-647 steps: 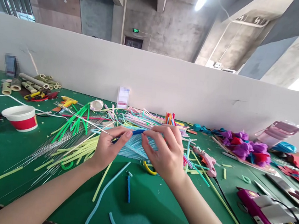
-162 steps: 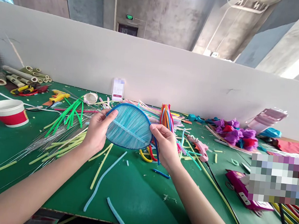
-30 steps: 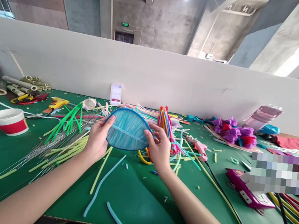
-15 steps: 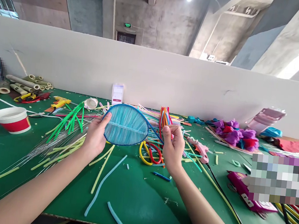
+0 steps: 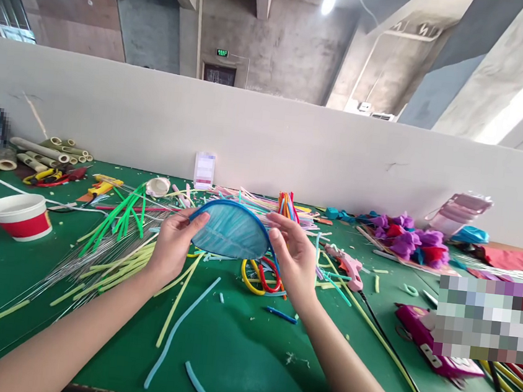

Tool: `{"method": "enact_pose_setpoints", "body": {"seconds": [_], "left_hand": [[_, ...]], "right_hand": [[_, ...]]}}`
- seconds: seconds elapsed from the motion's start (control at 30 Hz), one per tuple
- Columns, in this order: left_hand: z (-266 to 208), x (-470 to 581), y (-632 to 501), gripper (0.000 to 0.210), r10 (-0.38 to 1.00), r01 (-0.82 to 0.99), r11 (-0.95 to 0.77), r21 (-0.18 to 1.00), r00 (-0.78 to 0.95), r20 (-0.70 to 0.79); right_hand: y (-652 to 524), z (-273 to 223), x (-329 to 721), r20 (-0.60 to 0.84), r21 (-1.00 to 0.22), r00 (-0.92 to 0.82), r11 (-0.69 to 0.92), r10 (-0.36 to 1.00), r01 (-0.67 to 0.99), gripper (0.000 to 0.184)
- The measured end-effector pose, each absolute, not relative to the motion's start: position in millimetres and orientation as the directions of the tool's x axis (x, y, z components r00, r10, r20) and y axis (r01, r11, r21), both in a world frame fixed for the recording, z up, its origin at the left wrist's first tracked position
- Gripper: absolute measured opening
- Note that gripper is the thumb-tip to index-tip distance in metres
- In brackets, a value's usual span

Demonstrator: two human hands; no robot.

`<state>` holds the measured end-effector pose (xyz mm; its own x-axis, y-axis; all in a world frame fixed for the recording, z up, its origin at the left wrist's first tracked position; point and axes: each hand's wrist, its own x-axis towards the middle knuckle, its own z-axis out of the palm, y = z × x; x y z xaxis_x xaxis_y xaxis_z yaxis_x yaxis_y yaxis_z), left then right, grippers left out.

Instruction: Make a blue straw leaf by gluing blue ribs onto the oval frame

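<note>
A leaf-shaped piece (image 5: 232, 233) in translucent blue, with a darker blue rim and a pale midrib, is up above the table, tilted toward me. My left hand (image 5: 175, 243) pinches its left edge between thumb and fingers. My right hand (image 5: 295, 252) is at its right end, fingers stretched out and thumb apart; whether the thumb touches the rim, I cannot tell. A thin blue stem runs down from that end, partly hidden by the right hand. Below lie red and yellow bent fuzzy sticks (image 5: 253, 277) and a short dark blue stick (image 5: 281, 315).
Green fuzzy stems (image 5: 123, 216), thin wires and yellow-green sticks lie left, near a paper cup (image 5: 23, 214) and a yellow glue gun (image 5: 103, 185). A pink glue gun (image 5: 350, 268), purple flowers (image 5: 409, 239) and a magenta box (image 5: 428, 338) are right. A phone (image 5: 204, 171) leans on the partition.
The leaf piece has tipped so its face looks flatter and shifted slightly right and down. My right hand's fingers have spread from a pinch on the stem.
</note>
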<state>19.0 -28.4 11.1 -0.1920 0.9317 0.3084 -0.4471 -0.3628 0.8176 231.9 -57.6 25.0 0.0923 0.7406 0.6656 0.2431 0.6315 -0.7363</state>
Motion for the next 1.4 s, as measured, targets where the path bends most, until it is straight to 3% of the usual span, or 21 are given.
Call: {"method": "enact_pose_setpoints", "body": {"seconds": [0.17, 0.47, 0.57, 0.67, 0.83, 0.97, 1.2, 1.4], "left_hand": [[12, 20, -39, 0.032, 0.946, -0.419, -0.316, 0.851, -0.069, 0.318], [19, 9, -34, 0.032, 0.946, -0.406, -0.256, 0.877, 0.079, 0.313], [23, 9, -35, 0.036, 0.916, -0.363, -0.353, 0.862, 0.056, 0.398], [23, 10, -35, 0.022, 0.903, -0.322, -0.409, 0.854, -0.009, 0.429], [17, 10, -34, 0.019, 0.917, -0.306, -0.387, 0.87, -0.03, 0.398], [16, 11, -37, 0.015, 0.905, -0.248, -0.404, 0.881, 0.032, 0.424], [19, 12, -45, 0.01, 0.857, -0.261, -0.474, 0.841, 0.081, 0.509], [25, 11, -50, 0.007, 0.799, -0.272, -0.53, 0.803, 0.158, 0.581]], "right_hand": [[-65, 30, 229, 0.636, -0.745, 0.022, 0.607, 0.771, 0.276, 0.022], [-68, 35, 230, 0.589, -0.79, -0.052, 0.589, 0.806, 0.171, 0.022], [-66, 33, 228, 0.541, -0.831, 0.0, 0.534, 0.841, 0.153, 0.026], [-64, 30, 226, 0.505, -0.859, 0.023, 0.499, 0.863, 0.118, 0.029], [-67, 31, 228, 0.486, -0.864, -0.094, 0.494, 0.869, 0.098, 0.032], [-74, 36, 229, 0.559, -0.789, -0.183, 0.587, 0.809, 0.181, 0.033], [-81, 43, 225, 0.703, -0.604, -0.166, 0.704, 0.692, 0.374, 0.018], [-86, 51, 222, 0.779, -0.432, -0.299, 0.817, 0.552, 0.383, 0.016]]}}
